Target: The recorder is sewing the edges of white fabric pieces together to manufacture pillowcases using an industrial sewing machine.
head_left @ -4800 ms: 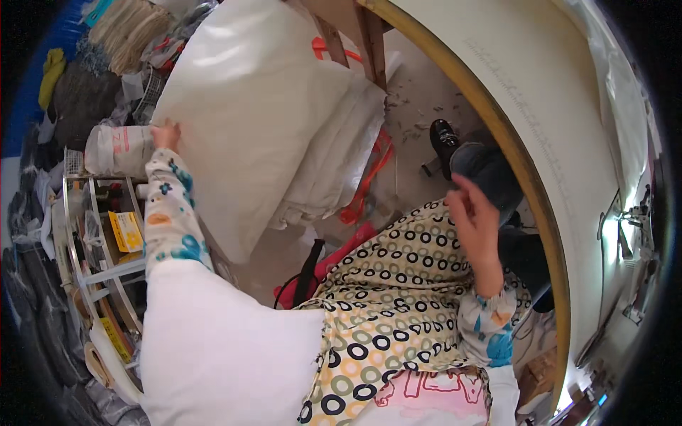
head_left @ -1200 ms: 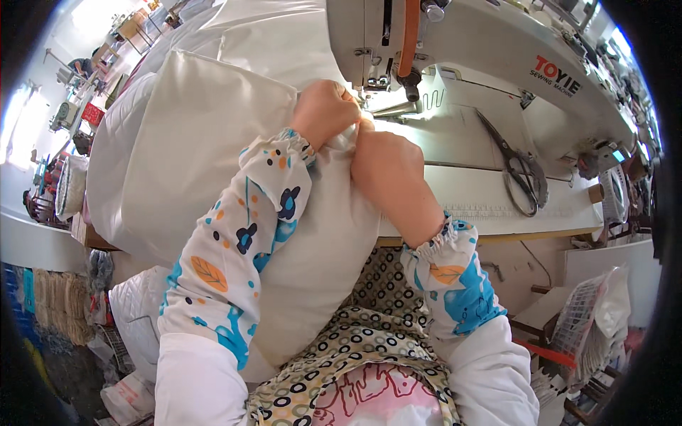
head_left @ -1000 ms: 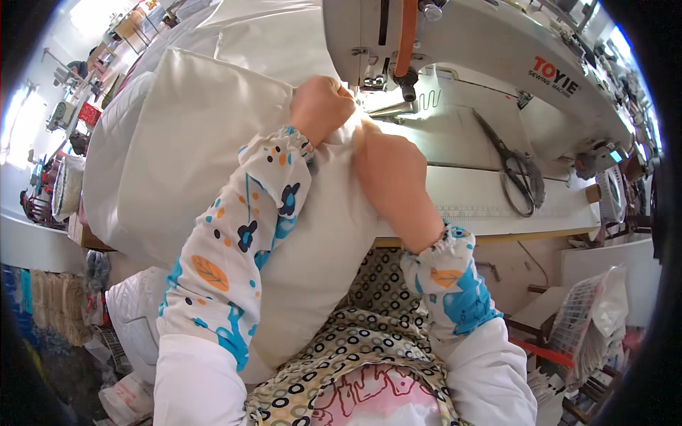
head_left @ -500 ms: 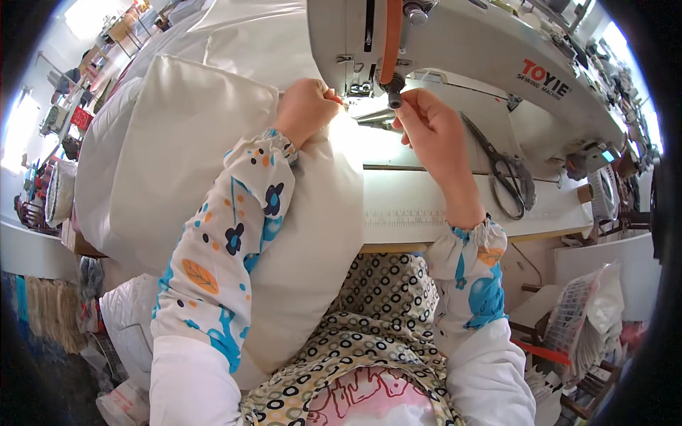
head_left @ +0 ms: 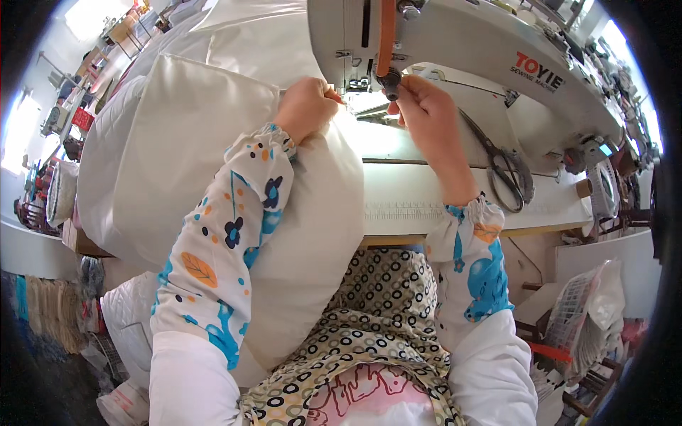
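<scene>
Pinches white fabric (head_left: 227, 135) in left hand (head_left: 309, 108) and dark sewing-machine knob (head_left: 389, 84) in right hand (head_left: 432, 117), perhaps risking fabric slippage from slack left fingers.

Cream cloth (head_left: 316, 234), ringed apron (head_left: 387, 284), blue floral sleeves (head_left: 217, 231), seemingly tan bundles (head_left: 53, 312)

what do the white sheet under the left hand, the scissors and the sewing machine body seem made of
White sheet under the left hand: perhaps coated fabric or vinyl, smooth with a satin sheen. Scissors: probably metal, dark, with thin tapering blades. Sewing machine body: likely painted metal, pale grey, its smooth surface softly shiny.
</scene>
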`<state>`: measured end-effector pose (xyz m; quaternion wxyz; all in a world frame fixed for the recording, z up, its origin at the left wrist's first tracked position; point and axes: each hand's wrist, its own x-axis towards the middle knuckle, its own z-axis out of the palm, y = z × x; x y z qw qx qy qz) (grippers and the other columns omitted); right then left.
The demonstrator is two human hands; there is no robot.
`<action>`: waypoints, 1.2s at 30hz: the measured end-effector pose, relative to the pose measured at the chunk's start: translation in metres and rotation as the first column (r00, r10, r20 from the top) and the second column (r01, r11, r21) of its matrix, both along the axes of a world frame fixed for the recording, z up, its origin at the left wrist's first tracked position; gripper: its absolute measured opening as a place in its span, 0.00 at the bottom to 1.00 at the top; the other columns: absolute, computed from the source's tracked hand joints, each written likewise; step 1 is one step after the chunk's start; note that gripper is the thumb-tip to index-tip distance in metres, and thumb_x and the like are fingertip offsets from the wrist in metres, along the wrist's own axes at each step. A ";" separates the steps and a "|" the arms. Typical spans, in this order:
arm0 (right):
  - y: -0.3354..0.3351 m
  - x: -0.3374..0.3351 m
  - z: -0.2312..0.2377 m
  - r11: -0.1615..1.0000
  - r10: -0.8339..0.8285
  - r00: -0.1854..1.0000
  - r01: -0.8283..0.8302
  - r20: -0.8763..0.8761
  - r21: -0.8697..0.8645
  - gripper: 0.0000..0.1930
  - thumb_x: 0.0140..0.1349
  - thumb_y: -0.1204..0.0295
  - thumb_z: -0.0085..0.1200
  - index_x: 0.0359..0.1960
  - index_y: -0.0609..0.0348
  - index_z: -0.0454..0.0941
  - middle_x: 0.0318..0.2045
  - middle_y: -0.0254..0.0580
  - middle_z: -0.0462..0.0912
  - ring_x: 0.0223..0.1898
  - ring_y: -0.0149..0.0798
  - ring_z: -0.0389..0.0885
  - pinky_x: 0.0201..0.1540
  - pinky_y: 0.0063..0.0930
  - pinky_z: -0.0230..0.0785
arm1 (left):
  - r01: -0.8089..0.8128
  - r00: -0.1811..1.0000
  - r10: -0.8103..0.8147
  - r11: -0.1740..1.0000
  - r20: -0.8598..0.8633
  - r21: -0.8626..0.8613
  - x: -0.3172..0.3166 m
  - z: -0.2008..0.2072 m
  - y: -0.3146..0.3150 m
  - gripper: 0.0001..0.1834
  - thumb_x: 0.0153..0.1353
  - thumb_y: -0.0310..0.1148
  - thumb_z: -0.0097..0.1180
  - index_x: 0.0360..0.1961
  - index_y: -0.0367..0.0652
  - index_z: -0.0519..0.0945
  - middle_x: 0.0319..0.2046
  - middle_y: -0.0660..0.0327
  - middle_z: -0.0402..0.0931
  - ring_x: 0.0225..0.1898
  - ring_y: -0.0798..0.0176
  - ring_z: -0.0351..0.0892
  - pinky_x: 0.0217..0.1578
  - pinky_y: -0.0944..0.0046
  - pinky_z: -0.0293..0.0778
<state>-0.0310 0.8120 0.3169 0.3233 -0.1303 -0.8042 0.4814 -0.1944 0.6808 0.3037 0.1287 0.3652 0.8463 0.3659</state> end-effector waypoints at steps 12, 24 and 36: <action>-0.107 0.120 -0.030 0.574 0.714 0.227 -0.733 0.663 -0.367 0.22 0.65 0.54 0.53 0.46 0.63 0.79 0.36 0.47 0.85 0.35 0.42 0.84 0.38 0.34 0.76 | 0.274 0.915 -0.340 0.919 -0.218 -0.282 -0.013 0.038 -0.020 0.22 0.47 0.47 0.62 0.32 0.36 0.83 0.30 0.50 0.81 0.36 0.52 0.80 0.40 0.58 0.71; -0.206 0.171 -0.018 -0.085 0.858 0.369 -0.582 -0.356 -0.808 0.20 0.70 0.65 0.51 0.58 0.66 0.72 0.52 0.37 0.79 0.53 0.29 0.72 0.58 0.26 0.65 | -0.289 0.044 -0.250 0.924 -0.967 -0.252 0.047 0.029 -0.064 0.14 0.49 0.38 0.55 0.34 0.41 0.80 0.35 0.60 0.79 0.49 0.60 0.76 0.63 0.42 0.54; -0.181 0.198 -0.077 0.249 0.836 0.543 -0.497 -0.075 -0.831 0.23 0.69 0.74 0.50 0.63 0.66 0.63 0.56 0.42 0.74 0.54 0.32 0.73 0.58 0.30 0.65 | 0.198 0.697 -0.368 0.924 -0.616 -0.328 0.085 -0.008 -0.103 0.28 0.70 0.52 0.38 0.69 0.59 0.63 0.71 0.55 0.54 0.72 0.48 0.48 0.69 0.38 0.39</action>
